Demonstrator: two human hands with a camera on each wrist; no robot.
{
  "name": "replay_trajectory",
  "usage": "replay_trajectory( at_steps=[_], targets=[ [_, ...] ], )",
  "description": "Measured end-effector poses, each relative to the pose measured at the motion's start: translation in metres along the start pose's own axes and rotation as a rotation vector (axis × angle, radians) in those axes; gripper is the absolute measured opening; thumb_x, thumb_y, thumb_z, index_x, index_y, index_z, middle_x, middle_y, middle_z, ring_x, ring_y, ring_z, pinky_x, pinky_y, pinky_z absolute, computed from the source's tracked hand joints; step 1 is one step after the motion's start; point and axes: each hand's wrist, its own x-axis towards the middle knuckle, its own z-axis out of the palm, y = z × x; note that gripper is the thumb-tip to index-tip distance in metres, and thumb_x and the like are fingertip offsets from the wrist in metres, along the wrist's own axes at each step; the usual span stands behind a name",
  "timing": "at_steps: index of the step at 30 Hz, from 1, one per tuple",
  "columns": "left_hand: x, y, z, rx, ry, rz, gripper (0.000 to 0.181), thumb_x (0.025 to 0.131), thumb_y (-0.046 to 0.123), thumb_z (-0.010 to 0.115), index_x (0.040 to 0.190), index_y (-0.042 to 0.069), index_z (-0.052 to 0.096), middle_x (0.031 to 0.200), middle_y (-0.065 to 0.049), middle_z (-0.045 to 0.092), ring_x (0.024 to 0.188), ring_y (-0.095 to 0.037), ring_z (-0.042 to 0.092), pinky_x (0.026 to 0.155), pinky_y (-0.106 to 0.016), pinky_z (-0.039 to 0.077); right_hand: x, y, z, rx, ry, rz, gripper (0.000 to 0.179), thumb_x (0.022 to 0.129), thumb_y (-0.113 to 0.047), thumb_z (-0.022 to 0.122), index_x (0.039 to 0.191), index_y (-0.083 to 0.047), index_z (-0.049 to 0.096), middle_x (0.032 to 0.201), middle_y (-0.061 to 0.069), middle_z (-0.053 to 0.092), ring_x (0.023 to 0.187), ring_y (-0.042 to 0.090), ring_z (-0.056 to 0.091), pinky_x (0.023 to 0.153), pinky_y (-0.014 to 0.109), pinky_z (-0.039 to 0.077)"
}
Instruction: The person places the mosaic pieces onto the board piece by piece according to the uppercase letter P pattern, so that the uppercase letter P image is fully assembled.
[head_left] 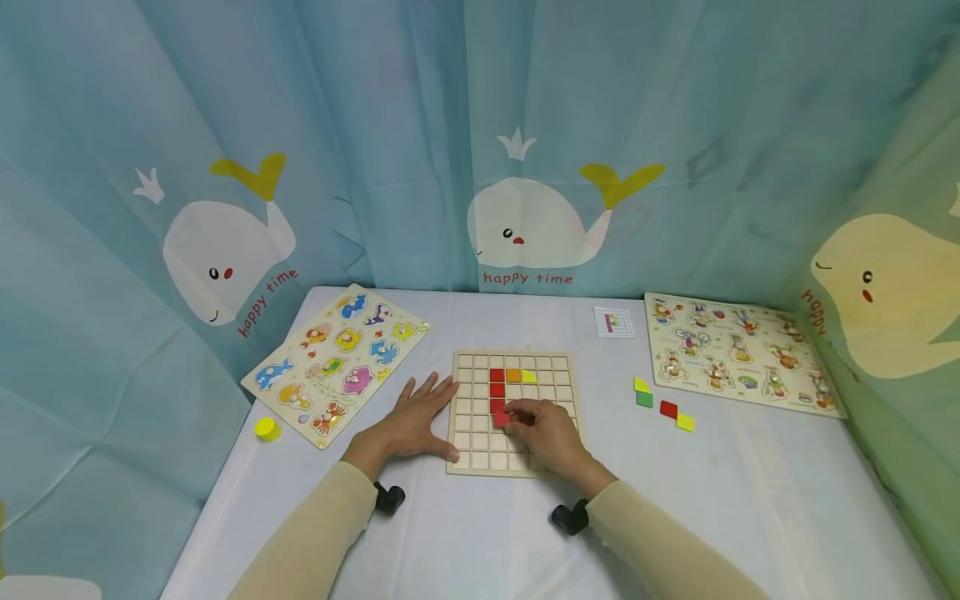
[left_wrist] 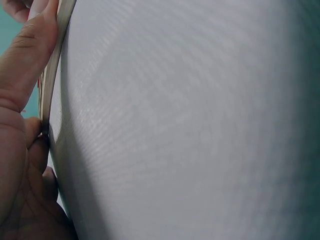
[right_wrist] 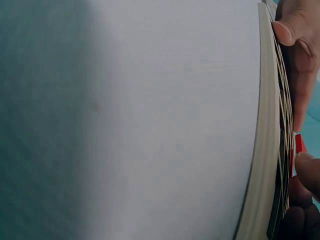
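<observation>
A wooden grid board (head_left: 461, 437) lies flat on the table in the head view. Three red tiles (head_left: 497, 390) stand in a column in its cells, with an orange tile (head_left: 513, 376) and a yellow tile (head_left: 529, 377) to the right of the top one. My right hand (head_left: 551, 435) pinches another red tile (head_left: 501, 419) between thumb and fingers, tilted just below that column. This held tile (right_wrist: 300, 144) also shows at the right edge of the right wrist view. My left hand (head_left: 412, 423) rests at the board's left edge, fingers spread and thumb against its lower left side.
Right of the board lie a loose yellow tile (head_left: 641, 385), a green tile (head_left: 644, 400), a red tile (head_left: 669, 409) and another yellow tile (head_left: 686, 422). A small pattern card (head_left: 615, 322) lies behind them. Picture puzzles flank both sides (head_left: 352, 358). Yellow round pieces (head_left: 266, 429) sit far left.
</observation>
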Motion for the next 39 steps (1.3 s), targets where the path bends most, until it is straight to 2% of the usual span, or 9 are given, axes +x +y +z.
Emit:
replay_trajectory(
  at_steps=[5,13,17,30,33,39],
  targets=[
    [-0.0002,0.0005,-0.0004,-0.008,0.001,0.003,0.122,0.074,0.059,0.09,0.169,0.018,0.025,0.178,0.002,0.017,0.166,-0.022,0.0,0.134,-0.048,-0.009,-0.0005,-0.0019,0.003,-0.051,0.013,-0.039,0.022,0.087,-0.006,0.084,0.108,-0.013,0.082,0.088,-0.006,0.074,0.082,0.01,0.06,0.076,0.03,0.051],
    [-0.0002,-0.0003,-0.0003,-0.002,0.001,0.006,0.122,0.074,0.059,0.09,0.17,0.019,0.025,0.178,0.003,0.017,0.166,-0.023,0.0,0.134,-0.048,-0.008,-0.001,-0.0037,0.0043,-0.067,0.031,-0.071,0.022,0.085,-0.008,0.087,0.106,-0.013,0.083,0.102,-0.002,0.081,0.089,0.013,0.066,0.081,0.035,0.054],
    [-0.0008,-0.0002,-0.0004,-0.003,0.003,0.006,0.122,0.074,0.059,0.09,0.169,0.018,0.025,0.178,0.002,0.017,0.166,-0.023,0.001,0.134,-0.048,-0.008,-0.0004,-0.0039,0.0044,-0.087,0.03,-0.077,0.022,0.085,-0.009,0.087,0.106,-0.013,0.084,0.102,-0.001,0.081,0.09,0.015,0.066,0.083,0.037,0.054],
    [0.0001,-0.0023,0.0018,-0.002,0.003,0.008,0.123,0.074,0.061,0.089,0.17,0.019,0.025,0.178,0.002,0.018,0.166,-0.022,0.0,0.134,-0.048,-0.008,-0.0017,-0.0036,0.0044,-0.092,0.033,-0.081,0.023,0.084,-0.011,0.089,0.106,-0.014,0.084,0.097,-0.003,0.079,0.084,0.012,0.061,0.077,0.032,0.051],
    [0.0005,-0.0026,0.0022,-0.001,-0.002,0.005,0.123,0.074,0.061,0.089,0.17,0.019,0.024,0.178,0.002,0.017,0.166,-0.023,0.0,0.134,-0.048,-0.008,-0.0023,-0.0033,0.0038,-0.07,0.027,-0.073,0.023,0.084,-0.011,0.088,0.106,-0.014,0.084,0.095,-0.004,0.079,0.084,0.011,0.061,0.077,0.031,0.051],
    [0.0014,-0.0027,0.0022,-0.003,0.006,0.003,0.123,0.074,0.061,0.089,0.17,0.019,0.025,0.178,0.002,0.018,0.166,-0.024,0.0,0.134,-0.049,-0.008,-0.0016,-0.0001,0.0018,0.071,0.015,-0.011,0.022,0.089,-0.008,0.083,0.11,-0.013,0.081,0.094,-0.002,0.072,0.083,0.012,0.06,0.071,0.025,0.051]
  ],
)
